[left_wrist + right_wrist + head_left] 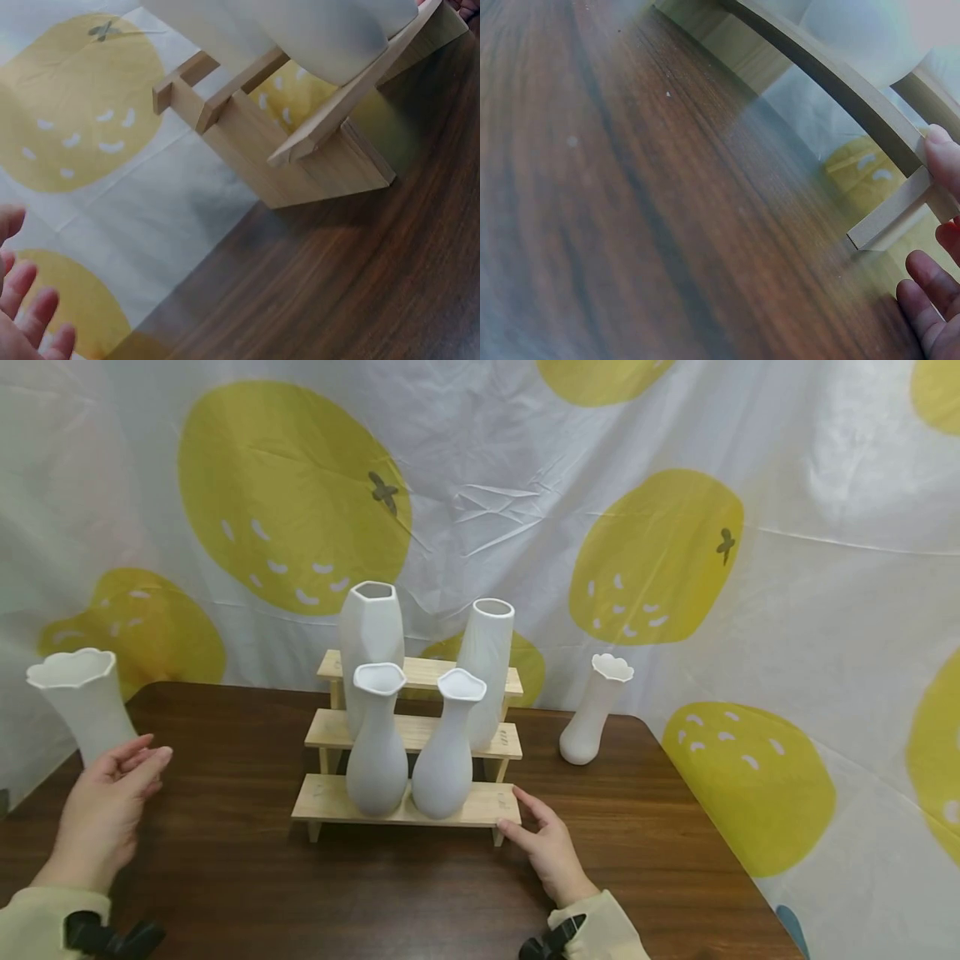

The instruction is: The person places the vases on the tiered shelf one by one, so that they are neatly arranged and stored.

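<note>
A three-step wooden stand (318, 802) holds several white vases. Two narrow-necked vases, the left one (377, 760) and the right one (442, 768), stand side by side on its lowest step. Behind them rise a faceted vase (372, 627) and a tall cylindrical vase (491, 643). My right hand (551, 847) grips the right end of the lowest step, thumb (941, 154) at its front corner. My left hand (105, 810) is off to the left, fingers (37, 319) loosely apart and holding nothing. It overlaps the lower part of a scalloped-rim vase (86, 706) in the head view.
Another scalloped-rim vase (596, 710) stands on the dark wooden table (247, 893), to the right of the stand and farther back. Beyond the table hangs a white curtain (510, 518) with yellow fruit prints.
</note>
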`<action>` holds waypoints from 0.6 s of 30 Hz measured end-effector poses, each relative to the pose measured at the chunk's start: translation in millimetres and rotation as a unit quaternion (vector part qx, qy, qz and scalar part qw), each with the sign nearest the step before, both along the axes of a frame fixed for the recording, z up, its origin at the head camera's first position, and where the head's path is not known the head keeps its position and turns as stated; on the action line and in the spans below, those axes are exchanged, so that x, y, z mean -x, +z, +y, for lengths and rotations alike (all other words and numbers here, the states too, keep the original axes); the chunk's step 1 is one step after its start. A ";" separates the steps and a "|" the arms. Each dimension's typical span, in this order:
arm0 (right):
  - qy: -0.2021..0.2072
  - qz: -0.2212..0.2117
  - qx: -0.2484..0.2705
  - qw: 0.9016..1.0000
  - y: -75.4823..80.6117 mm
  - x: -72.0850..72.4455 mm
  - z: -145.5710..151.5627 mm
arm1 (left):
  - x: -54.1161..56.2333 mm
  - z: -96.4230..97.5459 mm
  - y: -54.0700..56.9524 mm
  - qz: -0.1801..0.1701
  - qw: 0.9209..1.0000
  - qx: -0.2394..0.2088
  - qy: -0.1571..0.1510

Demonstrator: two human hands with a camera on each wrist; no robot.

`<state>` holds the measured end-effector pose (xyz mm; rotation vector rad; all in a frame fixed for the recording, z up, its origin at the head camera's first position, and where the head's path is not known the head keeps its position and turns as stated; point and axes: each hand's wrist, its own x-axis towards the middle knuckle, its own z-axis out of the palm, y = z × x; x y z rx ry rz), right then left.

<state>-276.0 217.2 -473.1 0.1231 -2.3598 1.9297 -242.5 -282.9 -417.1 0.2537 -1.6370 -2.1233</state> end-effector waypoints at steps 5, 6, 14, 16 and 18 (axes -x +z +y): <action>0.001 0.000 -0.001 1.000 0.9 -0.7 0.1 | -2.1 0.0 2.0 -0.050 0.989 -0.040 0.136; 0.001 0.000 -0.001 1.000 1.2 -0.9 0.0 | -2.4 -0.4 1.5 -0.058 0.985 -0.037 0.158; 0.001 0.000 -0.001 1.000 2.6 -1.7 -0.3 | 1.1 -6.7 -3.3 -0.092 0.964 -0.012 0.248; 0.000 0.000 -0.002 1.000 2.7 -1.7 -0.4 | 1.8 -6.8 -4.5 -0.099 0.961 -0.009 0.257; -0.001 -0.001 -0.002 1.000 2.9 -1.9 -0.4 | 2.8 -6.6 -4.3 -0.108 0.959 -0.012 0.263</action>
